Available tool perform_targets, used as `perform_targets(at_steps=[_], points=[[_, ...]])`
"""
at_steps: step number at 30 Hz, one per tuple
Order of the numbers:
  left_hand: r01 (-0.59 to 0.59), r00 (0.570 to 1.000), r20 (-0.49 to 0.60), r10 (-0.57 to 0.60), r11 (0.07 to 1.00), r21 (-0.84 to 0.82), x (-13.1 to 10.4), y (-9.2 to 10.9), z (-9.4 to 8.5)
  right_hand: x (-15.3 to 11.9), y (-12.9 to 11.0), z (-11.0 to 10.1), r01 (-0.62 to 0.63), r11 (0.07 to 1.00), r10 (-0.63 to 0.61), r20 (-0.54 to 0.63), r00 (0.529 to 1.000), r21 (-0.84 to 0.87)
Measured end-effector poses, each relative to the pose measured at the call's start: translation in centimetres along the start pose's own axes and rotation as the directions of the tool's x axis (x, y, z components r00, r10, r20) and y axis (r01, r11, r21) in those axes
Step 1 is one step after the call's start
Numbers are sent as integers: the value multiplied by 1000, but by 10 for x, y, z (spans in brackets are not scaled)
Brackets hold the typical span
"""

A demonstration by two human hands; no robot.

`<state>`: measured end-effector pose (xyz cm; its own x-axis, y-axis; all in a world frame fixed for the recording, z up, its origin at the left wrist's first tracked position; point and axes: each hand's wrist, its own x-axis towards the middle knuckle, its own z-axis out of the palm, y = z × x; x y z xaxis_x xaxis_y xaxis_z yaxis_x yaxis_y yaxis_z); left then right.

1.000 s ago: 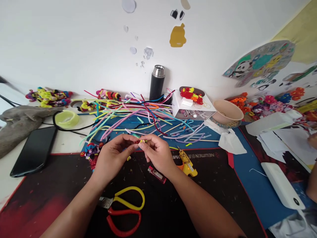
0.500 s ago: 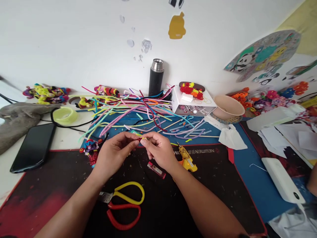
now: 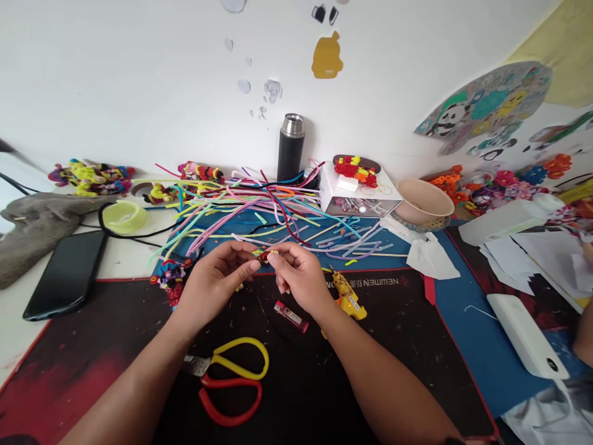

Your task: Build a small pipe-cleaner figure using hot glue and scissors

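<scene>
A small dark-red and yellow fuzzy piece (image 3: 264,256), apparently pipe cleaner, is between my two hands above the mat's far edge. Thumb and fingers of my right hand (image 3: 299,275) pinch its right end. My left hand (image 3: 215,278) is at its left side, thumb and forefinger apart; whether a fingertip still touches the piece is hard to see. Below lie a red lighter-sized packet (image 3: 291,316) and scissors (image 3: 238,377) with one yellow and one red handle. A yellow glue gun (image 3: 348,296) rests beyond my right wrist. A glittery red doll-like figure (image 3: 172,281) is partly behind my left hand.
Many coloured pipe cleaners (image 3: 222,216) spread across the blue surface. Behind stand a black flask (image 3: 291,148), a white box (image 3: 359,204) and a beige bowl (image 3: 426,201). A phone (image 3: 65,275) lies left; a white power bank (image 3: 525,334) lies right, near another person's arm (image 3: 584,337).
My left thumb has moved off the red and yellow piece, so more of it shows. My right hand keeps its pinch. The camera view has shifted slightly.
</scene>
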<state>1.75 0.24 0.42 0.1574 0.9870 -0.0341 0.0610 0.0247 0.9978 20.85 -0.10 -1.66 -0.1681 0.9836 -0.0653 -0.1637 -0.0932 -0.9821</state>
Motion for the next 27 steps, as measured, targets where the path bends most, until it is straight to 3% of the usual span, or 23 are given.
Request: perform_targets(at_steps=[9,19,22,27], points=[[-37,999,11,36,989,145,-1,-5,1,-3,1,2,24,999,-23,22,999,-21],[-147,986,-24,164,929,340,-5,-7,4,-4,2,4,28,999,-27,15,1000,-35],[-129,987,-57,152,947,294,-5,-10,5,-3,0,3,23,1000,-23,19,1000,-20],[-43,996,-81,46,998,42,-2,-6,2,-3,-4,2,6,1000,-6,4,1000,-6]])
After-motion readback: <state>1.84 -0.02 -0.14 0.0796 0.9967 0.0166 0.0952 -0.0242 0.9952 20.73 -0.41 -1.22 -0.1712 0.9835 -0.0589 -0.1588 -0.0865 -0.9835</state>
